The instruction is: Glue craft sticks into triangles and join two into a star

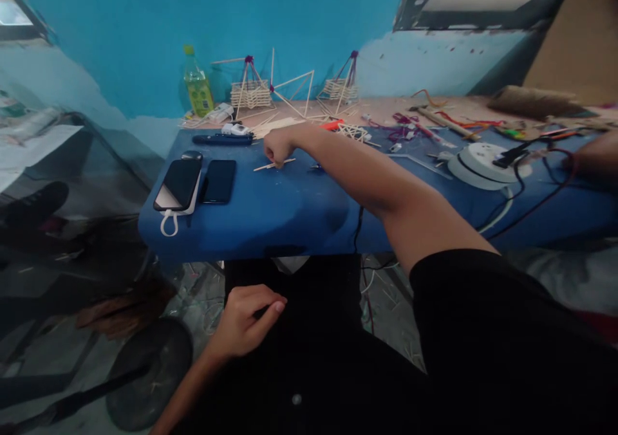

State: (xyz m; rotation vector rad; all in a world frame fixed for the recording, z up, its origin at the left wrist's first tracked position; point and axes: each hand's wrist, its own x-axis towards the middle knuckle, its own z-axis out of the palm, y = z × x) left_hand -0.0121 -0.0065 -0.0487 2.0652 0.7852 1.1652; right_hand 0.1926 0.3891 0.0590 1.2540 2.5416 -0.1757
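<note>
My right hand (277, 145) reaches far across the blue table (270, 219), fingers curled down onto thin wooden sticks (274, 163) lying on the cloth; it pinches them. My left hand (246, 319) rests low on my lap against black clothing, below the table's front edge, fingers loosely curled with nothing visible in them. Two stick-built frames with purple tops (248, 87) (344, 84) stand at the back by the blue wall.
Two dark phones (179, 183) (219, 181) lie at the table's left. A green bottle (197, 87) stands at the back left. A white round power reel (477, 161) with black and red cables sits at the right. Another person's arm (596, 155) shows at the far right.
</note>
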